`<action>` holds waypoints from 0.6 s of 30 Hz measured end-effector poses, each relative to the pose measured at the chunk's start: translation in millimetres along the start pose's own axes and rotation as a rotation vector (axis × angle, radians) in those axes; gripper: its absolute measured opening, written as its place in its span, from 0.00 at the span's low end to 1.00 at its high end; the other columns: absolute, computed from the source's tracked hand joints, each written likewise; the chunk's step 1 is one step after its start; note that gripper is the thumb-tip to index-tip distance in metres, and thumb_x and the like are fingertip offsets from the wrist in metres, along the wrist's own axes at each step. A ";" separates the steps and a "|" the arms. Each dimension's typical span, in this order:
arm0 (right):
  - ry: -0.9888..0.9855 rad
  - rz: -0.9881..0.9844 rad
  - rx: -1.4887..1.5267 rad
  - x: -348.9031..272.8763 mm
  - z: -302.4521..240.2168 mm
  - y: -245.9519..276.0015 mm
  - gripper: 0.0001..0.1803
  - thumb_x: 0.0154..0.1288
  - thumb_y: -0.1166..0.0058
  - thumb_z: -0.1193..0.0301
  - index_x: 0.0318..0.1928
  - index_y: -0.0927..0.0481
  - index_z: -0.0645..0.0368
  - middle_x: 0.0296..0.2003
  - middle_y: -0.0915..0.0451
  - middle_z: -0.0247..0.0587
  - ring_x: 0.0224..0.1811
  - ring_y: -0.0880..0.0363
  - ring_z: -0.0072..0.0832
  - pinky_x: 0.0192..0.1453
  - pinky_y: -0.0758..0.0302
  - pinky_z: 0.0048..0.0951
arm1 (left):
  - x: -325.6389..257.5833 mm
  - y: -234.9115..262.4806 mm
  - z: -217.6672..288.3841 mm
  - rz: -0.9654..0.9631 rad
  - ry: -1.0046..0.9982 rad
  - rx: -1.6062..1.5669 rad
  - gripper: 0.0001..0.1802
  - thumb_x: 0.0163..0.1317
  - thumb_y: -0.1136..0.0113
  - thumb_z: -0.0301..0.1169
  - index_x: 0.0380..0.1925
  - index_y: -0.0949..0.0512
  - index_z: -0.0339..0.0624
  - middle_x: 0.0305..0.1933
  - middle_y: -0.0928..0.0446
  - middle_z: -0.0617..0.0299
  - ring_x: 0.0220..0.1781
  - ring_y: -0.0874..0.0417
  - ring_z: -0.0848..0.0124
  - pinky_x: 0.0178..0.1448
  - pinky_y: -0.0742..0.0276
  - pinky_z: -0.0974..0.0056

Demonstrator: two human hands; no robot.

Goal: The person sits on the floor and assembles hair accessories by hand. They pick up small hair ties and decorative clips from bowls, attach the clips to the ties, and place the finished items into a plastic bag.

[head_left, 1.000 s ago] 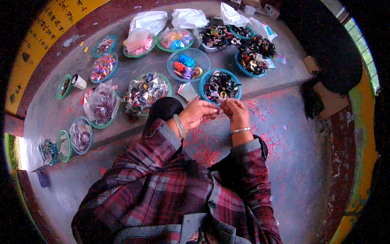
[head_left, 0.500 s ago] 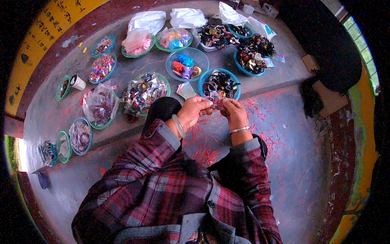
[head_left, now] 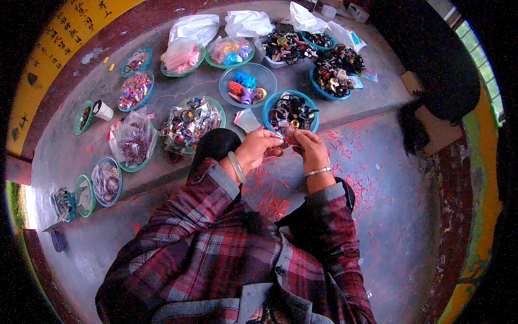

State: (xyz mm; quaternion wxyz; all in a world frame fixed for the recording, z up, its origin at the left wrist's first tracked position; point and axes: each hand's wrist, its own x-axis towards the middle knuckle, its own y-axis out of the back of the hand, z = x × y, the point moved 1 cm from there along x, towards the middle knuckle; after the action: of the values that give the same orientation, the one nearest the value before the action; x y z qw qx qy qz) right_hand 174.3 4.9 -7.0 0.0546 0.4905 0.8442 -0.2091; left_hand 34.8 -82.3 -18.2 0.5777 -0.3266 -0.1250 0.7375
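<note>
My left hand [head_left: 258,147], with a pale bangle at its wrist, is closed in a pinch at the front of the blue basin [head_left: 268,120]. Facing it, my right hand [head_left: 310,150], wearing a silver-coloured bracelet, pinches too. Between the fingertips is a small clear plastic packet [head_left: 287,135]; its contents are too small to make out. Dark hair ties [head_left: 294,110] fill the basin just beyond. Left of it lies a flat clear bag [head_left: 247,120] with a white patch. A green basin [head_left: 222,116] heaped with small bagged items [head_left: 190,123] stands further left.
A clear bowl [head_left: 225,81] holds colourful bundles. Another blue basin [head_left: 314,81] of dark pieces stands to its right. Basins of beads [head_left: 135,90] and bagged pieces [head_left: 132,139] line the left. Red scraps [head_left: 272,205] litter the floor below the step edge [head_left: 372,117].
My fingertips have shifted slightly, and clear plastic now shows more plainly between them. Both hands stay in nearly the same place; the basins have not moved.
</note>
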 end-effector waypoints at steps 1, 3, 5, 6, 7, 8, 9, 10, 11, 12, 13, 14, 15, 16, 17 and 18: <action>0.006 0.003 -0.012 -0.2 0.7 -0.6 0.08 0.55 0.44 0.68 0.33 0.22 0.59 0.27 0.22 0.32 0.26 0.27 0.19 0.30 0.32 0.19 | 1.7 1.9 -2.1 0.005 0.001 -0.009 0.09 0.55 0.45 0.26 0.35 0.26 0.34 0.36 0.24 0.58 0.35 0.21 0.70 0.37 0.23 0.70; 0.004 0.003 -0.049 -0.1 1.2 -0.9 0.08 0.54 0.43 0.69 0.33 0.22 0.59 0.28 0.22 0.32 0.26 0.27 0.19 0.30 0.32 0.19 | 5.1 5.5 -6.0 0.016 0.002 -0.026 0.08 0.54 0.44 0.26 0.34 0.26 0.35 0.36 0.23 0.59 0.35 0.21 0.71 0.38 0.23 0.70; -0.012 -0.004 -0.101 0.8 1.5 -0.9 0.09 0.52 0.41 0.70 0.34 0.22 0.59 0.28 0.22 0.32 0.26 0.27 0.19 0.30 0.32 0.19 | 4.5 5.4 -5.6 0.010 -0.001 -0.019 0.08 0.54 0.44 0.26 0.34 0.26 0.35 0.36 0.23 0.59 0.36 0.21 0.70 0.38 0.23 0.69; -0.019 -0.028 -0.113 2.0 2.3 -0.1 0.09 0.52 0.42 0.71 0.34 0.22 0.58 0.28 0.22 0.32 0.27 0.27 0.19 0.30 0.33 0.19 | 4.0 4.5 -4.8 0.006 -0.002 -0.016 0.08 0.54 0.44 0.27 0.34 0.26 0.35 0.36 0.23 0.59 0.36 0.21 0.70 0.38 0.23 0.69; -0.026 -0.052 -0.124 3.6 3.3 1.3 0.09 0.51 0.42 0.72 0.35 0.22 0.58 0.28 0.21 0.31 0.28 0.26 0.19 0.31 0.33 0.19 | 3.4 3.3 -4.0 0.002 0.000 -0.023 0.08 0.54 0.44 0.26 0.33 0.26 0.35 0.35 0.23 0.58 0.36 0.21 0.70 0.38 0.23 0.69; -0.034 -0.076 -0.136 4.4 3.8 1.8 0.10 0.51 0.42 0.73 0.36 0.22 0.57 0.29 0.21 0.31 0.28 0.26 0.19 0.32 0.33 0.19 | 2.8 1.9 -3.3 -0.001 0.002 -0.030 0.08 0.53 0.44 0.26 0.33 0.27 0.35 0.34 0.24 0.58 0.36 0.21 0.69 0.37 0.23 0.69; -0.028 -0.078 -0.147 4.4 3.8 1.4 0.10 0.51 0.43 0.73 0.37 0.22 0.58 0.29 0.21 0.31 0.29 0.26 0.19 0.32 0.33 0.19 | 2.3 0.9 -2.8 -0.004 0.004 -0.037 0.08 0.53 0.44 0.26 0.32 0.27 0.35 0.33 0.24 0.58 0.36 0.21 0.69 0.37 0.23 0.69; -0.023 -0.081 -0.159 4.2 3.6 0.5 0.11 0.51 0.43 0.74 0.37 0.22 0.58 0.29 0.21 0.31 0.29 0.26 0.19 0.32 0.33 0.19 | 1.9 0.2 -2.6 -0.010 0.008 -0.021 0.08 0.54 0.45 0.27 0.32 0.27 0.35 0.33 0.24 0.58 0.36 0.21 0.69 0.37 0.23 0.69; -0.018 -0.084 -0.170 4.0 3.5 -0.4 0.11 0.50 0.43 0.75 0.38 0.23 0.58 0.29 0.21 0.31 0.29 0.26 0.19 0.32 0.33 0.20 | 1.7 -0.4 -2.5 -0.015 0.011 -0.006 0.08 0.54 0.45 0.27 0.33 0.27 0.35 0.33 0.24 0.58 0.35 0.21 0.69 0.37 0.23 0.69; -0.004 -0.079 -0.158 3.6 3.4 -1.0 0.12 0.50 0.43 0.76 0.38 0.23 0.58 0.29 0.21 0.30 0.29 0.26 0.19 0.32 0.33 0.20 | 1.3 -1.0 -2.2 -0.021 0.014 0.010 0.08 0.55 0.46 0.28 0.33 0.27 0.35 0.33 0.24 0.58 0.35 0.21 0.69 0.36 0.23 0.69; 0.010 -0.074 -0.147 3.0 3.4 -1.5 0.13 0.50 0.44 0.76 0.39 0.23 0.58 0.29 0.22 0.30 0.29 0.26 0.19 0.32 0.33 0.20 | 0.4 -2.1 -1.5 -0.023 0.010 0.016 0.08 0.56 0.46 0.28 0.33 0.27 0.35 0.34 0.24 0.58 0.35 0.21 0.69 0.36 0.23 0.69; 0.024 -0.068 -0.135 2.8 3.4 -1.6 0.13 0.49 0.44 0.77 0.39 0.23 0.58 0.29 0.22 0.29 0.29 0.27 0.19 0.32 0.33 0.20 | -1.0 -3.8 -0.2 -0.025 0.007 0.023 0.08 0.56 0.47 0.29 0.33 0.27 0.36 0.34 0.24 0.58 0.35 0.21 0.69 0.35 0.23 0.69; 0.031 -0.064 -0.141 4.0 5.0 0.2 0.14 0.49 0.45 0.77 0.40 0.24 0.58 0.30 0.22 0.29 0.29 0.27 0.19 0.32 0.34 0.20 | -2.0 -5.8 1.1 -0.028 0.004 0.031 0.08 0.57 0.47 0.29 0.34 0.27 0.36 0.34 0.24 0.58 0.35 0.21 0.69 0.35 0.23 0.69; 0.037 -0.060 -0.148 6.3 8.0 3.2 0.15 0.49 0.45 0.78 0.41 0.24 0.59 0.30 0.22 0.29 0.29 0.27 0.18 0.32 0.34 0.20 | -2.6 -7.5 2.2 -0.034 0.000 0.019 0.09 0.57 0.47 0.30 0.34 0.27 0.36 0.34 0.23 0.58 0.35 0.21 0.69 0.34 0.23 0.69; 0.043 -0.055 -0.154 7.4 9.6 5.2 0.15 0.49 0.45 0.78 0.41 0.25 0.59 0.30 0.23 0.29 0.29 0.27 0.18 0.31 0.34 0.19 | -2.9 -9.1 3.2 -0.039 -0.005 0.006 0.09 0.58 0.48 0.31 0.35 0.27 0.36 0.34 0.23 0.58 0.35 0.21 0.70 0.34 0.23 0.69; 0.055 -0.054 -0.169 5.9 7.6 2.9 0.16 0.49 0.46 0.79 0.42 0.25 0.59 0.29 0.23 0.29 0.28 0.28 0.18 0.31 0.34 0.19 | -3.6 -9.6 4.3 -0.043 -0.011 -0.008 0.10 0.58 0.48 0.31 0.36 0.27 0.36 0.34 0.23 0.58 0.35 0.21 0.70 0.33 0.22 0.69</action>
State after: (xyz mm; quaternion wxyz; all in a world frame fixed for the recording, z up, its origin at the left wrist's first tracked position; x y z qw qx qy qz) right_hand 172.9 7.8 -16.5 0.0669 0.4666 0.8730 -0.1252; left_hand 40.0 -82.0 -8.3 0.5913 -0.3222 -0.1378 0.7263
